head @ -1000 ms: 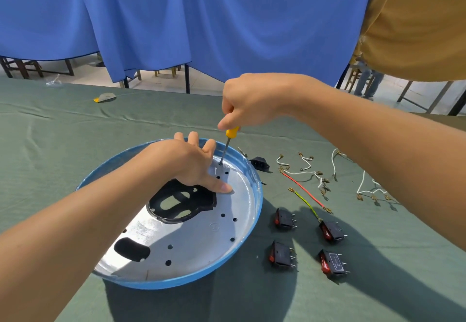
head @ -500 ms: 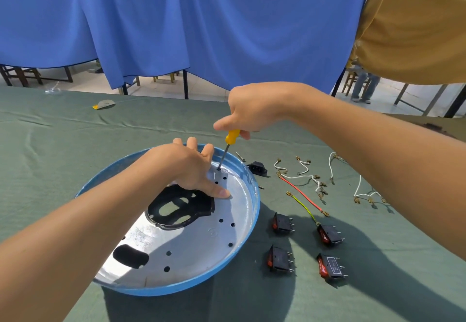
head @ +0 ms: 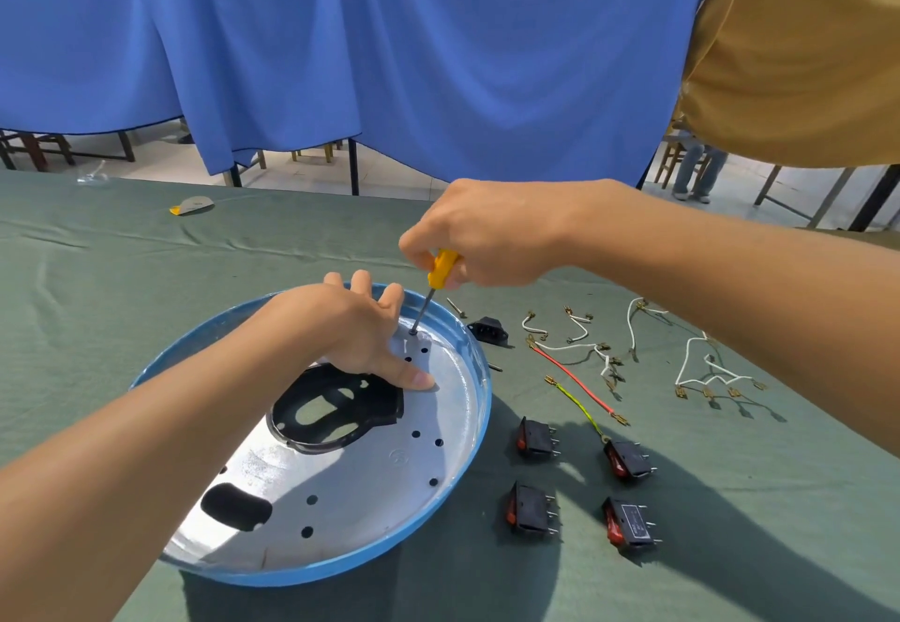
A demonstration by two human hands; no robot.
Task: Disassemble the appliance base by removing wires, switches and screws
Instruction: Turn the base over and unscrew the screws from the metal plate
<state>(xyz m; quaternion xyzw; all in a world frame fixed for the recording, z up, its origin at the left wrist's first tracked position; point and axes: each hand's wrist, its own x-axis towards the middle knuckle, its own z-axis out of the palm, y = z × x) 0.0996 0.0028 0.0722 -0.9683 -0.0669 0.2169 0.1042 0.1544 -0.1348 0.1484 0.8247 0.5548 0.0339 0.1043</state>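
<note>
— So, which way does the fastener lie from your working hand?

— Below it and slightly left. My right hand (head: 487, 236) is curled round the yellow handle of the screwdriver (head: 440, 271). The shaft runs down and leftward, and its tip sits in a screw hole (head: 413, 332) at the far side of the appliance base (head: 479, 368). I can't make out a screw head under the tip.

— And the other hand?

— My left hand (head: 350, 334) is nearer to that hole, just beside the tip. Its fingers are spread and pressed flat on the silver plate, and the thumb lies along the black plastic bracket (head: 336, 409). I judge it is there to stop the base turning while I twist.

— So what does the next move depend on?

— On keeping the long axis of the screwdriver lined up with the hole. It is tilted now, so I'd expect the tip to slip towards my left fingers if I lean.

— Is there room around you?

— The base sits on a green cloth (head: 730, 499). To its right lie the switches (head: 535, 437) and the wires (head: 574, 380), well apart from the tip. A black inlet socket (head: 487, 329) lies just outside the rim. A blue curtain (head: 414, 61) hangs beyond the far edge.
</note>
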